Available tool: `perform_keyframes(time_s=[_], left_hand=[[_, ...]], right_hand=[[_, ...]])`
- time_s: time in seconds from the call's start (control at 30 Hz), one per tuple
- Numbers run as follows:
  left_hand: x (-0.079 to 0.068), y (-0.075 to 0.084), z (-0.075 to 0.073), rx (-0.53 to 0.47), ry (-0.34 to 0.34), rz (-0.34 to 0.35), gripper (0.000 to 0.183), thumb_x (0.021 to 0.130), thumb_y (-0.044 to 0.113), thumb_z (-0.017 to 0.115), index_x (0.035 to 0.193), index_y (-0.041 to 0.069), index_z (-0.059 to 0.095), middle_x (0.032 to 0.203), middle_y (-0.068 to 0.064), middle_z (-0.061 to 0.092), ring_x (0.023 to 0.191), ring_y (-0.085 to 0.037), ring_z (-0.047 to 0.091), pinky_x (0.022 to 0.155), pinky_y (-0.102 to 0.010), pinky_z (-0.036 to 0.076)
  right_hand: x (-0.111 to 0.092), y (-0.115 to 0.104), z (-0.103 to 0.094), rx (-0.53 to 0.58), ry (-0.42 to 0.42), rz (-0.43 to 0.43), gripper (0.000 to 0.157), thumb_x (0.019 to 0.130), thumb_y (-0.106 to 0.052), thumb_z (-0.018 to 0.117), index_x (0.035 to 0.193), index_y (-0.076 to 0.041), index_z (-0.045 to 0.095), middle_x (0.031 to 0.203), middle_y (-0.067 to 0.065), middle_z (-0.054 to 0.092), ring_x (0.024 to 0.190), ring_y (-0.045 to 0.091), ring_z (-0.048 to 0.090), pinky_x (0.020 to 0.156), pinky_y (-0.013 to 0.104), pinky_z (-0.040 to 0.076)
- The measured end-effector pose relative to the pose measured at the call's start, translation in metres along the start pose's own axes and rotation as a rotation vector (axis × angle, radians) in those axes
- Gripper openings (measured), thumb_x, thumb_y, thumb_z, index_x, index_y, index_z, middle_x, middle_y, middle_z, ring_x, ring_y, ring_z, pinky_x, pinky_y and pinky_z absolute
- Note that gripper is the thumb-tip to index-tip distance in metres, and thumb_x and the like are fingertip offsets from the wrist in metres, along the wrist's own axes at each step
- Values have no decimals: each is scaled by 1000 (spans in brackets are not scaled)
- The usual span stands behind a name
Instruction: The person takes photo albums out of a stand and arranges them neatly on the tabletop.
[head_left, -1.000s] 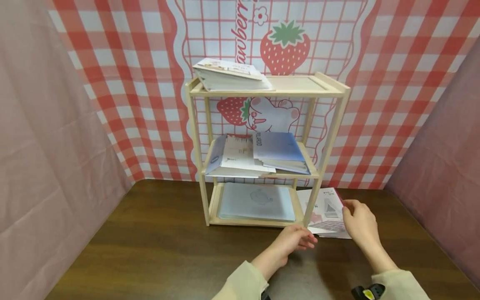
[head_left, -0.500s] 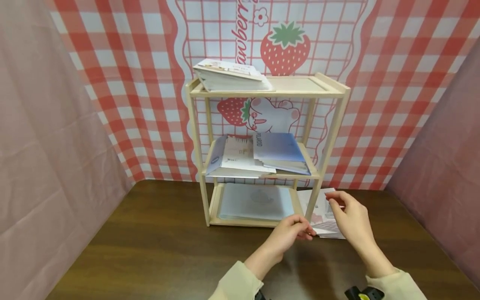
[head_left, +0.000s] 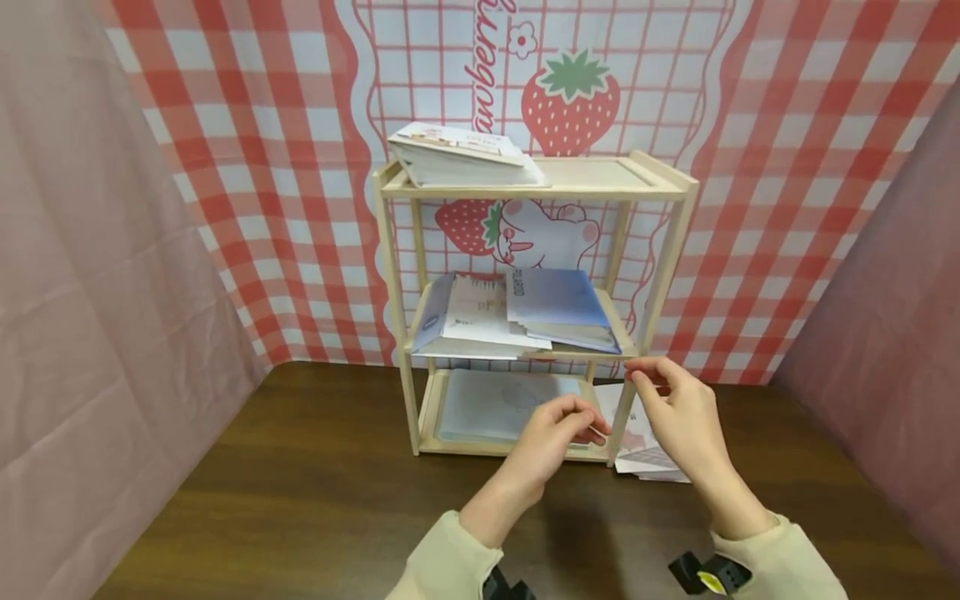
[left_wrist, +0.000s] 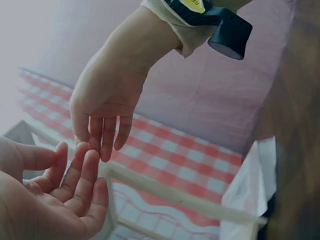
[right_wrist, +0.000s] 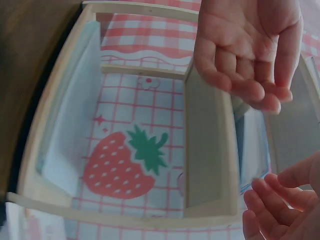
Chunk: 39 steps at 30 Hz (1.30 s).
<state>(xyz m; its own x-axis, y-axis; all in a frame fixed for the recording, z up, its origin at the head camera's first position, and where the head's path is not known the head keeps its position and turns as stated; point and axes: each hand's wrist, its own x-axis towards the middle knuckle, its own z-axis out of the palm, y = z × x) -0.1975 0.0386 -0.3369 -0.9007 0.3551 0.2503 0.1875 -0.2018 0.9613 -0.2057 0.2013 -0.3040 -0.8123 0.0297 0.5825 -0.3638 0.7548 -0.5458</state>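
My left hand (head_left: 551,442) hovers in front of the wooden shelf's lower right corner, its fingers loosely bent around nothing. Close by, my right hand (head_left: 682,417) is raised beside the shelf's right post, also holding nothing. In the left wrist view the palm of the left hand (left_wrist: 60,200) faces up near the right hand (left_wrist: 110,95). Partly hidden behind the right hand, white printed albums (head_left: 645,454) lie on the table right of the shelf (head_left: 517,450). A pale blue album (head_left: 480,404) lies flat on the bottom tier, partly covered by the left hand.
On the middle tier a blue album (head_left: 558,296) marked POLAROID overlaps a white album (head_left: 480,308). Thick white albums (head_left: 465,154) lie on the top tier's left side. A checked strawberry cloth (head_left: 300,167) hangs behind the brown table (head_left: 300,483).
My right hand has left the edge of the white albums and moved left and up towards the shelf post. The left hand has risen and shifted left. The albums look unmoved.
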Motion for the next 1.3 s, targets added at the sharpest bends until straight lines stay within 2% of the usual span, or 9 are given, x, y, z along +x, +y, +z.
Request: perform_keyframes(time_s=[0.07,0.17,0.33,0.4,0.53,0.83,1.0,1.13,1.3], left_hand=[[-2,8,-5,8,4,23,22,91,8,47,93,-13,56,93,-28,61,80,-24,62,78,-26,49],[-2,19,-13,32,-6,63,21,92,6,45,93,-12,55,94,-29,60,80,-25,61,78,-25,49],[-2,34,-26,76,7,111,21,93,6,44,94,-11,54,96,-29,59,76,-8,58,78,-25,49],[-2,40,-32,90,21,120,21,93,7,43,94,-11,54,95,-29,59,76,-6,58,78,-25,50],[-3,50,-43,120,56,131,21,93,7,44,96,-11,55,96,-27,60,78,-9,59,79,-27,50],[0,67,-61,143,92,178,17,92,4,45,97,-10,54,94,-23,60,80,-10,59,80,-31,49],[-1,76,-70,155,112,203,16,91,4,47,99,-7,55,96,-20,60,84,-16,60,83,-31,48],[-1,85,-78,173,145,234,18,92,5,46,104,-4,54,103,-19,60,94,-20,58,87,-31,46],[-1,97,-87,176,187,280,28,91,4,45,117,-3,51,117,-19,56,109,-24,52,97,-34,40]], right_hand=[[4,-8,-3,10,3,-14,22,92,-22,50,103,-12,66,92,3,69,79,-1,54,66,15,44],[11,-20,-8,21,8,-34,22,92,-24,50,104,-13,65,93,3,68,79,1,55,65,12,43],[20,-34,-10,46,-5,-55,24,93,-26,49,104,-12,65,96,4,68,86,14,59,69,13,44],[22,-37,-10,54,-9,-63,24,93,-26,49,104,-11,65,98,4,67,87,17,60,70,16,44],[26,-42,-10,70,-4,-84,24,93,-25,49,105,-11,64,98,5,67,87,19,59,70,18,44],[37,-56,-13,100,24,-128,25,92,-22,49,107,-8,64,101,6,66,87,20,59,68,10,43],[43,-63,-13,111,34,-130,25,92,-22,50,109,-8,62,101,7,66,89,20,59,71,14,43],[48,-68,-13,114,45,-127,26,91,-20,51,112,-7,60,103,7,66,91,20,60,73,18,44],[53,-73,-15,149,61,-155,31,91,-16,51,119,-5,57,111,10,62,95,23,60,81,33,48]])
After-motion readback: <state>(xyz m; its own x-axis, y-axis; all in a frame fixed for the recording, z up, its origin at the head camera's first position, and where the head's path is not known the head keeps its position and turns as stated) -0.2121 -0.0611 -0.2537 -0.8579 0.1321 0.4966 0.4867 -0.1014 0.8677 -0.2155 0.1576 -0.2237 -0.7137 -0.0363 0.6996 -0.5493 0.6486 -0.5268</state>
